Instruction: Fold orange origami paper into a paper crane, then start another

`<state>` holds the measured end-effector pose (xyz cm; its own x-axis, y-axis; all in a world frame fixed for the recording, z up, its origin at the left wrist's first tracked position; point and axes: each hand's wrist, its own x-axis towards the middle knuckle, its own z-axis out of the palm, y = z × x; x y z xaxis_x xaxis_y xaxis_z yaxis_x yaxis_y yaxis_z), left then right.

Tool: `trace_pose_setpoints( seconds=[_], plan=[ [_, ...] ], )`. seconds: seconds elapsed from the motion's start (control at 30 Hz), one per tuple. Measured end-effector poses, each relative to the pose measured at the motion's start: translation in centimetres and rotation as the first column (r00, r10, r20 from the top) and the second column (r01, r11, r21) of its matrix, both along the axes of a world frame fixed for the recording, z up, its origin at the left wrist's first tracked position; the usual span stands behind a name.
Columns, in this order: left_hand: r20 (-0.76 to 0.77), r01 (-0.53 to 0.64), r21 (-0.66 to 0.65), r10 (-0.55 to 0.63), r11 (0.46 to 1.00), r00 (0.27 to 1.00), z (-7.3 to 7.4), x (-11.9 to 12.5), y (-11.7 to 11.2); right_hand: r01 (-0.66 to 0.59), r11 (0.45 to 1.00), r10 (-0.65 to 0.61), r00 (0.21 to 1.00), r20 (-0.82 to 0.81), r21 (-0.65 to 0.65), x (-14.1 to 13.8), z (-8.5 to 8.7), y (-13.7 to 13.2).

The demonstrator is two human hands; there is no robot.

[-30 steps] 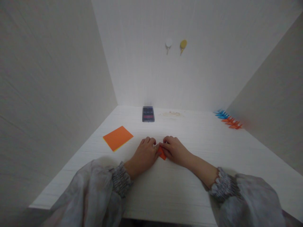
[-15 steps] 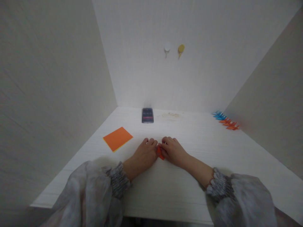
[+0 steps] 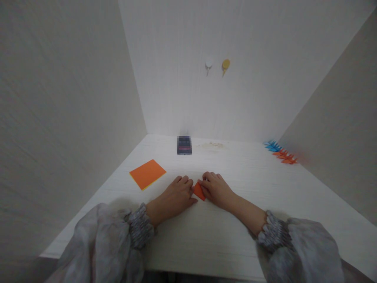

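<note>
A small folded piece of orange origami paper lies on the table between my two hands. My right hand is closed on its right edge, with thumb and bent fingers pinching it. At the paper's left edge is my left hand, its thumb spread away from the slightly bent fingers. Its fingertips are beside the paper or just touching it; I cannot tell which. Left of that hand lies a stack of square orange paper with a yellow edge showing.
A dark phone-like device, blurred out, stands near the back wall. Along the right wall sits a row of folded paper figures, blue ones behind orange ones. A white hook and a yellow hook are on the back wall.
My left hand has shifted left and its thumb has come away from the folded paper, so more of the paper shows. The right hand stays in place on it.
</note>
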<state>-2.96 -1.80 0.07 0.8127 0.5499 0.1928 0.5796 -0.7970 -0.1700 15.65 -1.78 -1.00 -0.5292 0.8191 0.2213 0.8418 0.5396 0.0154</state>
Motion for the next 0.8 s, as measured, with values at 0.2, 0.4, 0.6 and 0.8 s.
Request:
trace_pose_setpoints(
  seconds=[0.2,0.4,0.6,0.8],
  plan=[
    [0.033,0.046,-0.036,-0.045,0.998,0.998,0.7,-0.6,-0.1,-0.01,1.0,0.01,1.0,-0.019,-0.005,0.0,0.1,0.0],
    [0.249,0.039,-0.172,0.005,0.984,0.969,0.1,-0.7,0.9,-0.024,1.0,0.023,0.998,-0.06,-0.013,0.1,-0.3,0.2],
    [0.248,-0.001,-0.182,0.047,0.983,0.968,-0.5,0.8,1.3,-0.021,1.0,0.02,0.995,-0.094,-0.017,0.2,-0.9,0.5],
    [0.146,-0.02,-0.13,0.039,0.991,0.989,-0.1,1.3,0.7,-0.015,1.0,0.015,0.996,-0.087,0.001,0.2,-0.7,0.2]
  ],
)
